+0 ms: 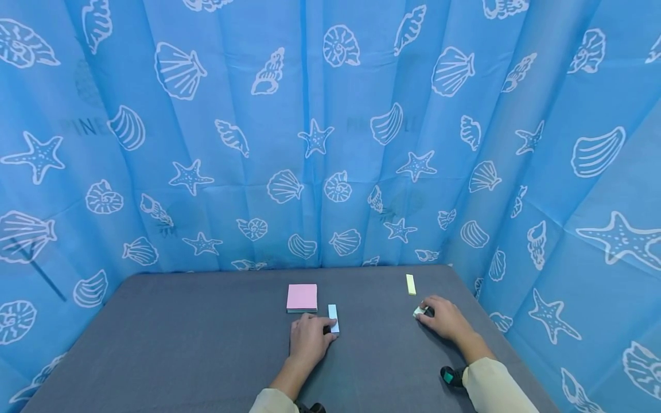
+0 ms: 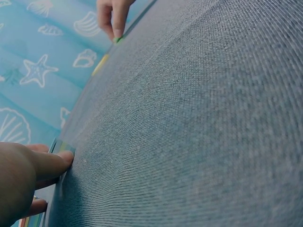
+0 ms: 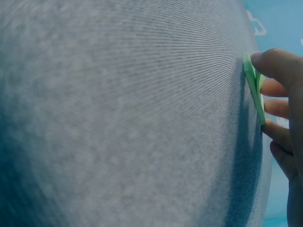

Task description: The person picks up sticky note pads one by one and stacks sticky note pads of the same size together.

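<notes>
My left hand (image 1: 308,338) pinches a narrow light-blue sticky-note pad (image 1: 332,311) by its near end, thumb and forefinger at its edges, on the grey table. To the right, my right hand (image 1: 448,321) holds a small green sticky-note pad (image 3: 253,87) between thumb and fingers close over the tabletop. In the right wrist view some of its sheets stand apart in a narrow wedge. A narrow yellow sticky-note pad (image 1: 410,284) lies just beyond the right hand. Beyond the left hand lies a square stack of sticky notes with a pink top (image 1: 302,296).
The table (image 1: 206,338) has a grey cloth cover. A blue curtain (image 1: 320,143) with white shells and starfish hangs behind it and along the right side. A dark wrist strap with a green patch (image 1: 448,376) sits at the right sleeve (image 1: 496,387).
</notes>
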A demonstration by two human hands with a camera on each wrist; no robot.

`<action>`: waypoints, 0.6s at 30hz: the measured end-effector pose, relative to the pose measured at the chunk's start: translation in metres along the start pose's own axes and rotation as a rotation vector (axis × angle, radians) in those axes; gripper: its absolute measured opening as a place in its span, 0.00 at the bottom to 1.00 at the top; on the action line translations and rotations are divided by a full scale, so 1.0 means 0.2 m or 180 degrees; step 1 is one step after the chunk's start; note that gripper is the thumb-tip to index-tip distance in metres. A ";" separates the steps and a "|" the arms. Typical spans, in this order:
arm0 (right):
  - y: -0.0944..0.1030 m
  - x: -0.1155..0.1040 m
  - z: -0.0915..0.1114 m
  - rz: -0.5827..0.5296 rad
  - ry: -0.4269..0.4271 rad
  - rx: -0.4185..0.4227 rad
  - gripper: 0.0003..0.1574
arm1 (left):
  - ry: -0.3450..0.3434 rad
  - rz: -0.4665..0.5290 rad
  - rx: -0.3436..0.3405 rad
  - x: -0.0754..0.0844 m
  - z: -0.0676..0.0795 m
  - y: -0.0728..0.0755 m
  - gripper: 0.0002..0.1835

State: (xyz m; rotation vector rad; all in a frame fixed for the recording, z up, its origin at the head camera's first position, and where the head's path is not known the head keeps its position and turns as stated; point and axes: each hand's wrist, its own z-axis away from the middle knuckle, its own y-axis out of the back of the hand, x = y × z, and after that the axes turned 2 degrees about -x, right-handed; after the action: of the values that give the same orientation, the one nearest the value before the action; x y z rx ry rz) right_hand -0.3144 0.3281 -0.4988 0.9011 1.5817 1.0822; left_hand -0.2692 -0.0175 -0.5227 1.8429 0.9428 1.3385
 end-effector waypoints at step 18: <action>-0.05 0.00 0.01 -0.0386 -0.0297 0.0271 0.09 | -0.0050 0.0021 0.0028 -0.01 0.01 0.00 0.18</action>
State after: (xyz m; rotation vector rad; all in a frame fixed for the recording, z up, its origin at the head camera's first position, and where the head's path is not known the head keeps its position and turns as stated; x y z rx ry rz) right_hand -0.3139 0.3256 -0.5079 0.8874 1.5930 0.8815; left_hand -0.2679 -0.0188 -0.5238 1.8620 0.9367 1.3240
